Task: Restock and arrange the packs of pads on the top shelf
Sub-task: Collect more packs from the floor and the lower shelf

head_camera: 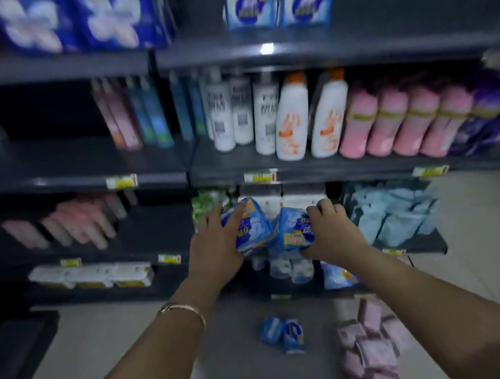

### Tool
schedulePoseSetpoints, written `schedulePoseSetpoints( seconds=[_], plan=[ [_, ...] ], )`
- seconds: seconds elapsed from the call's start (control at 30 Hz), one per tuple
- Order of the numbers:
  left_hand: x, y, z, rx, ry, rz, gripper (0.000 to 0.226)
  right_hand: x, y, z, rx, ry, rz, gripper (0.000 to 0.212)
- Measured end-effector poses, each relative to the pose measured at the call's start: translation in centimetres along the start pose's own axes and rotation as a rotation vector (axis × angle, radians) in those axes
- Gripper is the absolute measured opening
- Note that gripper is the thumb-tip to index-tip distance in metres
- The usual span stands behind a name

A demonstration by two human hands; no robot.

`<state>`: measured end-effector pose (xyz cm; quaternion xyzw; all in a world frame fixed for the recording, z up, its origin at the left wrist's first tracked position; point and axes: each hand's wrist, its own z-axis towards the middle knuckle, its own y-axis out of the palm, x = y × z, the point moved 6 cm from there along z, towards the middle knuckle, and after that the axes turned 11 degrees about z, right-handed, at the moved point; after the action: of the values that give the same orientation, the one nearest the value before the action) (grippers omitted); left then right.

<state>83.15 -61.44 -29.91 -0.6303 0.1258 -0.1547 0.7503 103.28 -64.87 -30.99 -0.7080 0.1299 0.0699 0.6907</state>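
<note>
At frame centre the left hand [214, 244] is gripping one blue pad pack [248, 225] and the right hand [330, 229] a second pack [293, 231], fingers curled round each. The top shelf [382, 40] is lying far up-frame, seemingly nearer the right hand.

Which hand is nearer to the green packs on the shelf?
Left. The left hand is just below the green packs; the right hand is farther off, to their lower right. Each holds a blue pack.

Single wide-angle head view, looking forward and down along forearms; left hand [214, 244], right hand [330, 229] mid-frame; dark grey metal shelving [334, 45] close, just beyond fingers [236, 212].
</note>
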Motion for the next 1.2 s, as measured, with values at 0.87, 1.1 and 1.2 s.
schedulePoseSetpoints(
  seconds=[0.87, 1.1, 1.2],
  plan=[
    [1.4, -30.4, 17.1, 0.239, -0.073, -0.7, 0.071, 1.8, -35.4, 5.8, 0.482, 0.006, 0.774, 0.034],
    [1.9, -30.5, 24.0, 0.225, -0.125, -0.703, 0.083, 5.6, -38.4, 13.6, 0.521, -0.003, 0.773, 0.039],
    [1.3, -29.9, 26.4, 0.229, -0.139, -0.705, 0.065, 6.3, -38.6, 16.5, 0.527, -0.015, 0.747, 0.045]
  ],
)
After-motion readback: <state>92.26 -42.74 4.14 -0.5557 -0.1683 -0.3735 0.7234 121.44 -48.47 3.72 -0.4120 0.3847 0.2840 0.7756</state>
